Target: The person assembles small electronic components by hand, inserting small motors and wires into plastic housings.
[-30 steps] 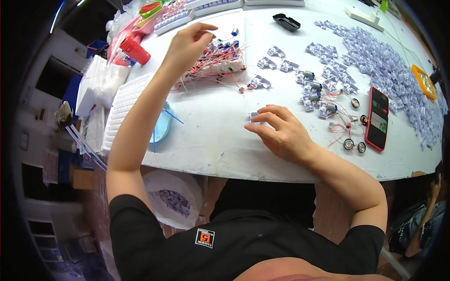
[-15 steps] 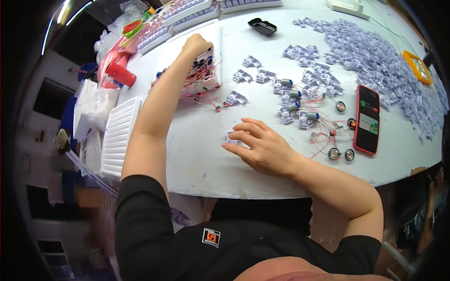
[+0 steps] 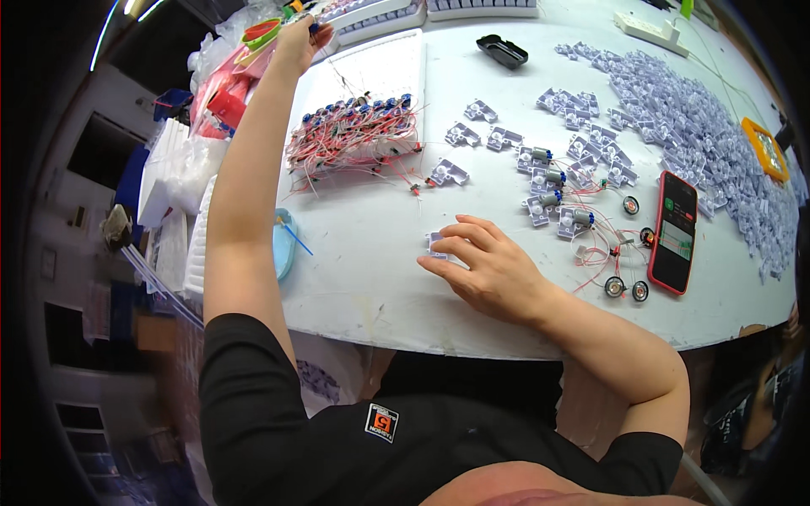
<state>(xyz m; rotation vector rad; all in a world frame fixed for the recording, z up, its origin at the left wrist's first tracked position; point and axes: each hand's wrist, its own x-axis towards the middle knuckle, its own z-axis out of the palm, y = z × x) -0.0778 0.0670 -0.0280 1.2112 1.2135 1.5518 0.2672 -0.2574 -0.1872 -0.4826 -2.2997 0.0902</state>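
Observation:
My left hand (image 3: 299, 45) is stretched to the far left, beside the trays and baskets. Its fingers are curled around a small dark-blue piece (image 3: 315, 29), too small to tell exactly. Near the front middle of the table, my right hand (image 3: 494, 271) rests with curled fingers on a translucent plastic housing (image 3: 435, 244), partly hidden under the fingertips. Small motors with blue ends and red and white wires (image 3: 354, 135) lie heaped on a white foam tray (image 3: 405, 63). One loose housing (image 3: 449, 172) sits just right of that heap.
A large pile of housings (image 3: 675, 110) covers the right side. Housings fitted with motors (image 3: 553, 196), small round speakers (image 3: 615, 287) and a red-cased phone (image 3: 674, 232) lie before it. Farther back are a black plastic shell (image 3: 502, 51) and a power strip (image 3: 650, 33). A light-blue dish (image 3: 284, 251) holds a blue stick.
My left hand has moved from the motor heap to the far left, uncovering the heap and the light-blue dish. The right hand stays on the housing. The view has shifted slightly.

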